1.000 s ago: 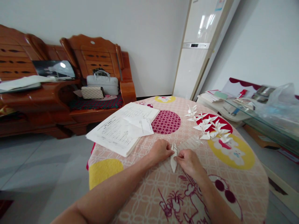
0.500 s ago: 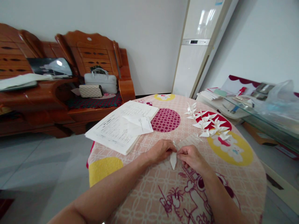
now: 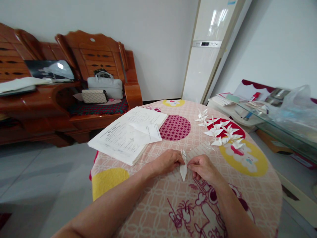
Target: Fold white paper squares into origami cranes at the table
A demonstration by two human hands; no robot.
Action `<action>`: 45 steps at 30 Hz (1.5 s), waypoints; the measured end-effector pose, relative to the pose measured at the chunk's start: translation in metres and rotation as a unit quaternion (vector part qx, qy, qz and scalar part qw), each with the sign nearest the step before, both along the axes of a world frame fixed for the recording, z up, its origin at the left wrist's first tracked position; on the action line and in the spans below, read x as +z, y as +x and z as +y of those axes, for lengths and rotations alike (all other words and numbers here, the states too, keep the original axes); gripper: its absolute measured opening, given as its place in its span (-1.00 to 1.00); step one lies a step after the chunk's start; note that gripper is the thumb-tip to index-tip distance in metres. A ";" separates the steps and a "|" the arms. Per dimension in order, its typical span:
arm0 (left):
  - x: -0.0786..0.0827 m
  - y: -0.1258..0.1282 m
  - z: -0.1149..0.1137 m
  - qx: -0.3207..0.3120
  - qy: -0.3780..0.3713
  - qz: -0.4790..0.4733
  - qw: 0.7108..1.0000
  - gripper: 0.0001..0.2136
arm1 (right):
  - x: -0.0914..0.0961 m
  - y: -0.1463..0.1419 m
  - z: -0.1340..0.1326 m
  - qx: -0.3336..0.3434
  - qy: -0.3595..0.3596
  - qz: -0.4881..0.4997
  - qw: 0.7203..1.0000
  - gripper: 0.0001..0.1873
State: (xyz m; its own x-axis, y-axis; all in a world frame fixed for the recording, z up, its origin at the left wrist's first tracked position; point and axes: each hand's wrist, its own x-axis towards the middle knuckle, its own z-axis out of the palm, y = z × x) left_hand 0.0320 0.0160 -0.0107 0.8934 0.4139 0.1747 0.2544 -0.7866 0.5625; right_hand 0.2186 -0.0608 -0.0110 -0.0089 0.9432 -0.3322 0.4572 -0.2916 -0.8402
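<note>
A narrow folded paper [image 3: 183, 171], white and pointed toward me, stands between my hands over the tablecloth. My left hand [image 3: 169, 161] is closed on its left side, the fingertips pressed against the upper half. On the other side my right hand [image 3: 202, 166] is pinched at the paper's right edge; its fingertips partly hide what they grip. Several white paper cranes [image 3: 220, 129] sit in a cluster beyond my right hand. To the left lies a stack of printed sheets [image 3: 119, 137] with a loose folded sheet [image 3: 155, 131] on top.
The round table [image 3: 153, 208] wears a pink patterned cloth. On its right stands a glass-topped side table [image 3: 262, 122] with papers and a plastic bag [image 3: 297, 102]. A wooden sofa [image 3: 99, 49] with bags stands behind left, and a tall air conditioner [image 3: 201, 69] at the back.
The left fingers have shifted slightly down and left along the folded paper, so its upper tip now shows above them. My right hand stays almost in place.
</note>
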 end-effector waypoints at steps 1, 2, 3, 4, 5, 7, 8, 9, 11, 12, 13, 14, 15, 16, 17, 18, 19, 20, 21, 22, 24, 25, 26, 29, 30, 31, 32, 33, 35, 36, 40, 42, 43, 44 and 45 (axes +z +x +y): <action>0.000 0.000 0.000 0.000 -0.003 0.002 1.000 -0.73 | 0.000 0.000 0.000 -0.001 0.001 0.001 1.000 -0.82; 0.001 0.000 0.000 0.001 -0.005 0.004 1.000 -0.73 | 0.000 0.000 0.000 -0.003 0.000 0.000 1.000 -0.82; 0.001 0.000 0.001 0.001 -0.005 0.007 1.000 -0.73 | 0.000 -0.001 0.000 -0.004 -0.002 -0.001 1.000 -0.82; 0.002 0.000 0.001 0.000 -0.004 0.010 1.000 -0.73 | 0.001 -0.001 0.000 -0.005 -0.003 -0.001 1.000 -0.82; 0.002 -0.001 0.001 -0.002 -0.003 0.013 1.000 -0.74 | 0.001 -0.001 0.000 -0.006 -0.006 -0.001 1.000 -0.82; 0.003 -0.001 0.000 -0.006 -0.003 0.017 1.000 -0.75 | 0.001 -0.001 0.001 -0.007 -0.012 0.001 1.000 -0.82; 0.003 -0.001 0.000 -0.009 -0.002 0.019 1.000 -0.76 | 0.002 -0.001 0.001 -0.007 -0.014 0.003 1.000 -0.82; 0.004 -0.001 0.000 -0.009 -0.002 0.020 1.000 -0.76 | 0.002 -0.001 0.001 -0.007 -0.015 0.004 1.000 -0.81; 0.005 -0.002 0.000 -0.007 -0.002 0.024 1.000 -0.77 | 0.002 -0.001 0.001 -0.006 -0.014 0.007 1.000 -0.81; 0.006 -0.002 0.000 -0.005 -0.002 0.030 1.000 -0.77 | 0.002 -0.001 0.001 -0.005 -0.011 0.009 1.000 -0.81; 0.008 -0.002 0.000 -0.004 -0.001 0.037 0.999 -0.78 | 0.002 -0.001 0.001 -0.004 -0.009 0.010 1.000 -0.81; 0.009 -0.002 -0.001 -0.003 0.003 0.044 0.999 -0.78 | 0.001 0.000 0.001 -0.004 -0.008 0.011 1.000 -0.81; 0.010 -0.002 -0.001 -0.003 0.009 0.049 0.999 -0.79 | 0.000 0.000 0.001 -0.004 -0.007 0.014 1.000 -0.81; 0.011 -0.002 -0.002 -0.003 0.017 0.054 0.998 -0.79 | -0.001 0.001 0.001 -0.002 -0.005 0.017 1.000 -0.81; 0.011 -0.002 -0.002 -0.003 0.024 0.056 0.998 -0.80 | -0.002 0.001 0.001 0.001 -0.003 0.019 1.000 -0.80; 0.012 -0.003 -0.003 -0.002 0.031 0.057 0.998 -0.80 | -0.003 0.002 0.001 0.003 0.000 0.022 1.000 -0.80; 0.012 -0.003 -0.004 0.000 0.035 0.058 0.998 -0.79 | -0.005 0.002 0.001 0.005 0.003 0.024 1.000 -0.79; 0.011 -0.003 -0.005 0.003 0.038 0.059 0.998 -0.78 | -0.006 0.003 0.002 0.006 0.004 0.025 1.000 -0.79; 0.011 -0.003 -0.005 0.005 0.040 0.060 0.997 -0.77 | -0.007 0.003 0.002 0.004 0.003 0.027 1.000 -0.79; 0.010 -0.003 -0.006 0.005 0.041 0.059 0.997 -0.77 | -0.007 0.003 0.002 0.002 0.001 0.029 1.000 -0.79; 0.010 -0.003 -0.006 0.003 0.043 0.057 0.997 -0.78 | -0.007 0.003 0.002 -0.003 -0.005 0.037 0.999 -0.80; 0.011 -0.003 -0.006 0.001 0.044 0.056 0.997 -0.78 | -0.007 0.003 0.002 -0.005 -0.007 0.041 0.999 -0.80; 0.011 -0.003 -0.006 -0.001 0.046 0.056 0.997 -0.78 | -0.006 0.002 0.002 -0.006 -0.008 0.044 0.999 -0.80; 0.015 -0.003 -0.007 -0.003 0.051 0.064 0.997 -0.79 | -0.004 0.002 0.001 -0.010 -0.009 0.047 0.999 -0.80; 0.017 -0.004 -0.007 -0.006 0.053 0.068 0.996 -0.80 | -0.003 0.001 0.001 -0.010 -0.008 0.047 0.999 -0.80; 0.019 -0.004 -0.008 -0.009 0.056 0.071 0.996 -0.81 | -0.003 0.001 0.001 -0.010 -0.007 0.047 0.999 -0.81; 0.020 -0.004 -0.008 -0.012 0.061 0.074 0.995 -0.82 | -0.002 0.001 0.001 -0.011 -0.005 0.047 0.999 -0.81; 0.021 -0.004 -0.009 -0.014 0.067 0.076 0.995 -0.83 | -0.002 0.001 0.001 -0.012 -0.004 0.047 0.999 -0.80; 0.022 -0.004 -0.011 -0.016 0.081 0.078 0.993 -0.84 | -0.001 0.000 0.001 -0.017 -0.008 0.046 0.999 -0.80; 0.022 -0.004 -0.012 -0.016 0.089 0.079 0.993 -0.84 | -0.001 -0.001 0.001 -0.020 -0.012 0.046 0.999 -0.79; 0.020 -0.002 -0.015 -0.012 0.127 0.093 0.987 -0.84 | 0.000 -0.002 0.001 -0.034 -0.014 0.049 0.998 -0.84; 0.020 -0.001 -0.017 -0.011 0.137 0.104 0.985 -0.84 | 0.000 -0.002 0.000 -0.040 -0.010 0.052 0.998 -0.87; 0.020 -0.001 -0.018 -0.010 0.139 0.110 0.984 -0.83 | -0.001 -0.002 0.000 -0.040 -0.009 0.055 0.998 -0.87; 0.020 0.000 -0.019 -0.009 0.140 0.115 0.983 -0.81 | -0.001 -0.001 0.000 -0.039 -0.009 0.057 0.998 -0.86; 0.021 0.000 -0.019 -0.006 0.143 0.119 0.983 -0.79 | -0.002 0.000 0.000 -0.039 -0.008 0.059 0.997 -0.86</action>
State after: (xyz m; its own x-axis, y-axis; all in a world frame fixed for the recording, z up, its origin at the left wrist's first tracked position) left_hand 0.0323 -0.0035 0.0099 0.9276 0.3676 0.0669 0.3421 -0.9075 0.2439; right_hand 0.2183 -0.0607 -0.0126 0.0238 0.9371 -0.3482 0.3312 -0.3360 -0.8817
